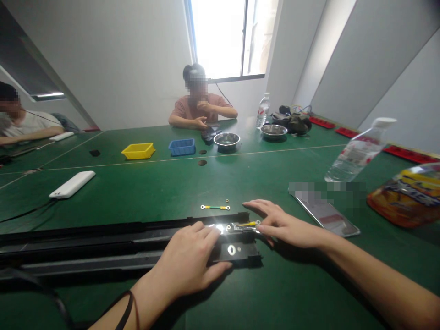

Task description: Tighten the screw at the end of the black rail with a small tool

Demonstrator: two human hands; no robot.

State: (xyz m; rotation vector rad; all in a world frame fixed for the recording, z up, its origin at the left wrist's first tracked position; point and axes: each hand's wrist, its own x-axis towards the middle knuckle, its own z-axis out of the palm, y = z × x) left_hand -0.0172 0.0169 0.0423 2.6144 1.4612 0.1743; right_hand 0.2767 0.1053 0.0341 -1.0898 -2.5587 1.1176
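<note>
My left hand (192, 256) lies over a long black metal rail (144, 236), fingers on its top and thumb along its near edge, holding it. Close to the rail's right end, my right hand (285, 224) has its upper fingers stretched out. Its lower fingertips touch the area of a yellow wire with a ring terminal (248, 223), which lies in the rail's channel. Whether they pinch it is hard to see. Beyond the rail lie a short green-and-yellow wire with ring terminals (215, 207) and a small brass-coloured nut or washer (227, 200).
A phone (326, 213), a water bottle (359, 149) and an orange snack-like pouch (409, 197) are at right. Farther off stand a yellow bin (138, 151), a blue bin (182, 147) and metal bowls (227, 141). A white power bank (73, 184) lies left. Two people sit across.
</note>
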